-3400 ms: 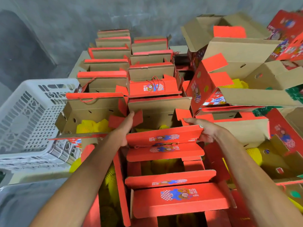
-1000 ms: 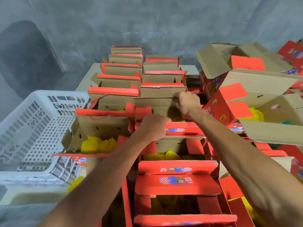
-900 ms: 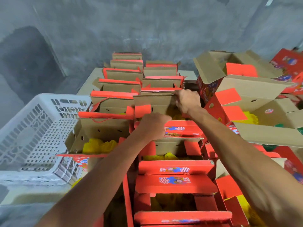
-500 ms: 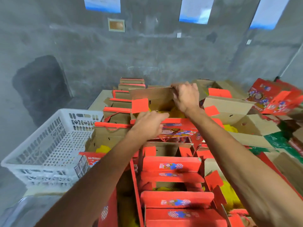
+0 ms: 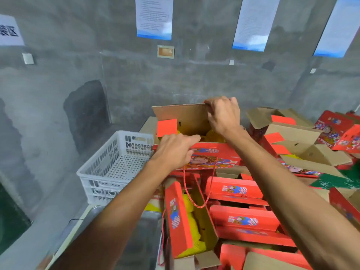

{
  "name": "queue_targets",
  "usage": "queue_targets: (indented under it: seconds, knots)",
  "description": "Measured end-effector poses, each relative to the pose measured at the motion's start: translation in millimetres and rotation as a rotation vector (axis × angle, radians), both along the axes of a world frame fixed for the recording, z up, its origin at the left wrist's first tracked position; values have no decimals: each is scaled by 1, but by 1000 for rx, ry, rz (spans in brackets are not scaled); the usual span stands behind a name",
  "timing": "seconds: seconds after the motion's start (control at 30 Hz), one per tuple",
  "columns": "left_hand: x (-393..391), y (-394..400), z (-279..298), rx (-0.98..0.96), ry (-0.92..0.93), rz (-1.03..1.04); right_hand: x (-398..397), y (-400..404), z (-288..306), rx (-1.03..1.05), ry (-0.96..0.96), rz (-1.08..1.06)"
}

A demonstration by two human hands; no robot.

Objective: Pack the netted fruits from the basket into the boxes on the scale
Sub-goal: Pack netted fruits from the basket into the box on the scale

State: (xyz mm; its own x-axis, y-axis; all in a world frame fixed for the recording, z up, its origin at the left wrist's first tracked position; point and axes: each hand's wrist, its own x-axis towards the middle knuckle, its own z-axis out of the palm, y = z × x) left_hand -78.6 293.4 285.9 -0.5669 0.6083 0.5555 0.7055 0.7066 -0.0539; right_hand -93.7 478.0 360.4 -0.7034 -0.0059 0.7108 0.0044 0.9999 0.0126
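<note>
Now, left hand (image 5: pixel 175 151) fingers curled on red box (image 5: pixel 212 156) edge; right hand (image 5: pixel 224 115) pinching its cardboard flap (image 5: pixel 183 117)

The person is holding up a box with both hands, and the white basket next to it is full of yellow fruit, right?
Not quite. The head view shows both the left hand and right hand gripping the box, but the white basket looks empty. The yellow netted fruit sits inside the box.

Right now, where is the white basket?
In the head view the white basket sits at left centre, just left of the raised box held by both hands, against the grey wall.
</note>
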Motion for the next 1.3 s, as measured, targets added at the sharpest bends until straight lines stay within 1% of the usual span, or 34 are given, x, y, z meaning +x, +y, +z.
queue_targets:
  seconds: [0.13, 0.33, 0.47, 0.57, 0.77, 0.9, 1.0, 1.17, 1.3]
  knots:
    - [18, -80, -2, 5, 12, -3, 14, -80, -5, 5, 22, 20]
    - [34, -198, -17, -73, 23, -10, 29, -187, -36, -115, 24, 18]
    - [42, -254, -35, -82, -70, -29, 28, -241, -65, -159, -56, 14]
    - [42, -283, -48, -129, -127, 17, 26, -272, -85, -194, -137, 0]
    - [45, -313, -77, -120, -203, 60, 29, -307, -120, -240, -243, 10]
    - [46, -319, -96, -119, -318, 56, 32, -318, -140, -234, -333, -9]
    - [47, -320, -110, -119, -371, 47, 35, -317, -156, -250, -393, -33]
    - [50, -311, -123, -133, -435, 15, 37, -307, -180, -341, -433, -56]
    - [51, -305, -129, -144, -454, 16, 36, -300, -191, -390, -470, -64]
